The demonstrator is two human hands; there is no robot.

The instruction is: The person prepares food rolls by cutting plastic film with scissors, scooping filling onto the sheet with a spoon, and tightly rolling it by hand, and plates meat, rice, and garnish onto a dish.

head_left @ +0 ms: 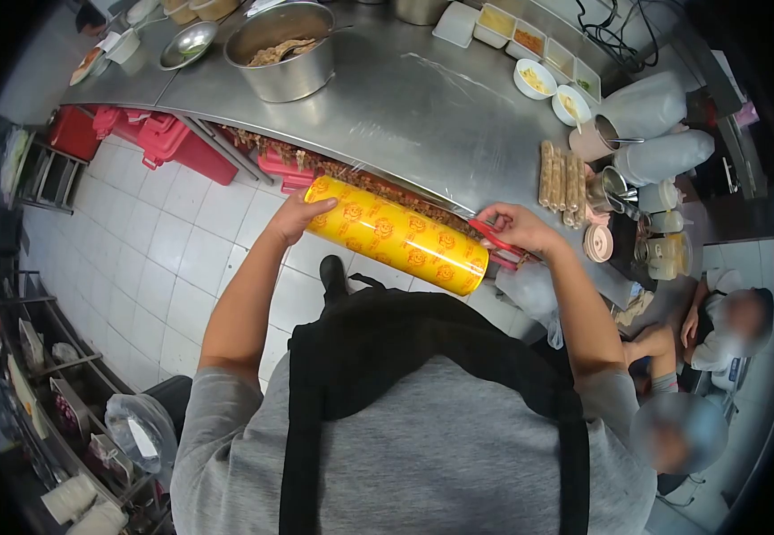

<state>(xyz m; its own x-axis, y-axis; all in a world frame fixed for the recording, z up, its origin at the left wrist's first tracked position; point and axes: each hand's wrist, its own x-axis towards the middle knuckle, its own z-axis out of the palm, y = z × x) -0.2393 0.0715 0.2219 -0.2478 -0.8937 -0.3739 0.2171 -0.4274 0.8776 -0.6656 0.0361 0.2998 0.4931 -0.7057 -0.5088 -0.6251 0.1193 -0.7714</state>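
A big roll of cling film (396, 234), yellow with red printed marks, is held in front of my body along the counter's near edge. My left hand (296, 217) grips its left end, thumb on top and the other fingers hidden behind. Close to the roll's right end, my right hand (522, 228) is closed on red-handled scissors (504, 253); their blades are hard to make out. Clear, wrinkled film appears to lie on the steel counter (378, 116) beyond the roll.
A large metal pot (281, 67) of food stands at the back left, beside a metal bowl (189, 45). Small white bowls (535, 79), food trays (529, 37) and wrapped sticks (562, 178) sit to the right. Red bins (182, 147) are under the counter. Two people sit at the right.
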